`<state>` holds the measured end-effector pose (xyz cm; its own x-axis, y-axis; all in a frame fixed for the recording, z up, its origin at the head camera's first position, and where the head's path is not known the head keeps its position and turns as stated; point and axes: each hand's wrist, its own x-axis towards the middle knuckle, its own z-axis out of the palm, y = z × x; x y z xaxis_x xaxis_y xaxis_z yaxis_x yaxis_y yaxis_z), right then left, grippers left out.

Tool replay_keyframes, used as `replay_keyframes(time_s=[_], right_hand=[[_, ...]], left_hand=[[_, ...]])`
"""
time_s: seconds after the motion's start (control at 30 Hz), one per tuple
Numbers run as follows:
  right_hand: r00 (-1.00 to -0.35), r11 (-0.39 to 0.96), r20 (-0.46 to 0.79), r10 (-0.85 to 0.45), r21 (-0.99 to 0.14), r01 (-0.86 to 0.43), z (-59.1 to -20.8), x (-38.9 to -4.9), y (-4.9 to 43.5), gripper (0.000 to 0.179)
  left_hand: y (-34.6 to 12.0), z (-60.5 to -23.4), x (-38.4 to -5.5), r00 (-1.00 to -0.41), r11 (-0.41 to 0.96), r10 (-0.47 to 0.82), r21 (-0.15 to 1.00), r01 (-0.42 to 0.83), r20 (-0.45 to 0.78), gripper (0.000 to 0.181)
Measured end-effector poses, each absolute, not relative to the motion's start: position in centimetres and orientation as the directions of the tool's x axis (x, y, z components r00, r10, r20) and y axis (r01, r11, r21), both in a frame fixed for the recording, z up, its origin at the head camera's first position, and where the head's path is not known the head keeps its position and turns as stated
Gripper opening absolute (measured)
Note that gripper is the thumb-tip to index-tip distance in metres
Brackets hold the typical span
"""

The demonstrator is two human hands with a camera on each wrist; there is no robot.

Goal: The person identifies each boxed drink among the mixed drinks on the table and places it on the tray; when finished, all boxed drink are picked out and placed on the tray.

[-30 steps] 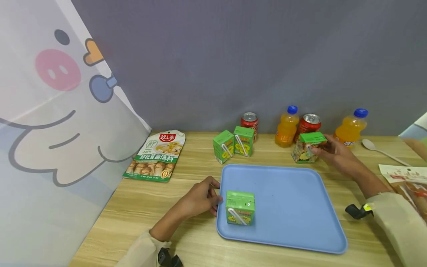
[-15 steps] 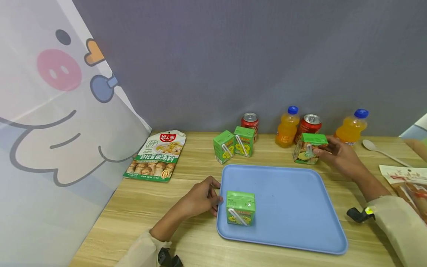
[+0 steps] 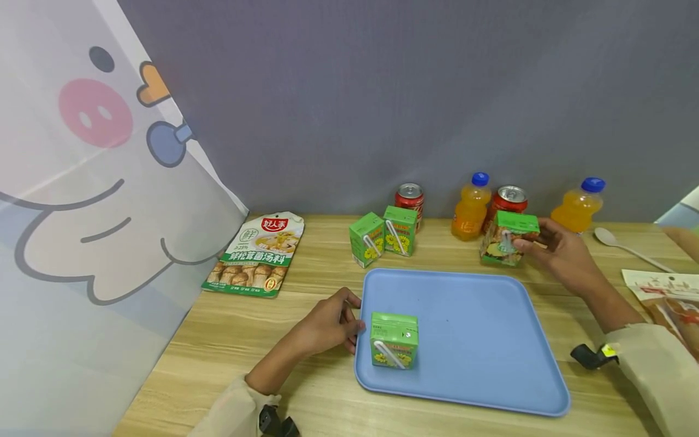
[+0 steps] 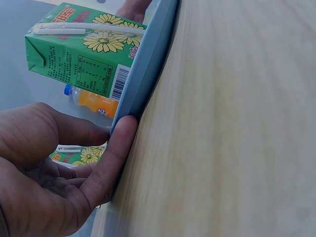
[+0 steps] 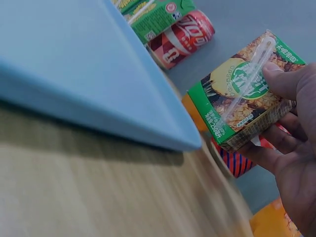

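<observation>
My left hand (image 3: pixel 327 325) pinches the left rim of a blue tray (image 3: pixel 469 340) between thumb and fingers, as the left wrist view shows up close. On the tray's left part stands a green drink carton (image 3: pixel 394 341) with yellow flowers and a straw on its front. Beyond the tray's far right corner, my right hand (image 3: pixel 565 255) grips a brown and green drink carton (image 5: pixel 252 89) with a pineapple picture. Its thumb (image 5: pixel 281 79) lies on the straw side, the fingers behind. In the right wrist view this carton looks slightly tilted.
Behind the tray stand two green cartons (image 3: pixel 367 240), a red can (image 3: pixel 409 200), an orange drink bottle (image 3: pixel 471 209), another red can (image 3: pixel 512 197) and a second bottle (image 3: pixel 576 209). A mushroom pouch (image 3: pixel 253 255) lies left; a spoon (image 3: pixel 628 247) and another packet (image 3: pixel 666 297) lie right.
My right hand has shifted slightly to the right with the pineapple carton, which now looks a little higher and more tilted. The left hand and tray have stayed put.
</observation>
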<state>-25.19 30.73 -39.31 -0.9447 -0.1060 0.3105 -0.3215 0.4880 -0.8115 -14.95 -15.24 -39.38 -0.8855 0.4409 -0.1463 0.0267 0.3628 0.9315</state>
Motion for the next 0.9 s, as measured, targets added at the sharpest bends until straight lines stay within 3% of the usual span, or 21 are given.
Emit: replay_keyframes(time_s=[0.9], right_hand=[[-0.939,0.450,0.320,-0.127,-0.825,-0.342,-35.7,-21.6,25.7,0.039]], left_hand=[[-15.3,-39.5,-14.9,-0.887,0.354,0.440,0.935,0.027,-0.141,0.036]])
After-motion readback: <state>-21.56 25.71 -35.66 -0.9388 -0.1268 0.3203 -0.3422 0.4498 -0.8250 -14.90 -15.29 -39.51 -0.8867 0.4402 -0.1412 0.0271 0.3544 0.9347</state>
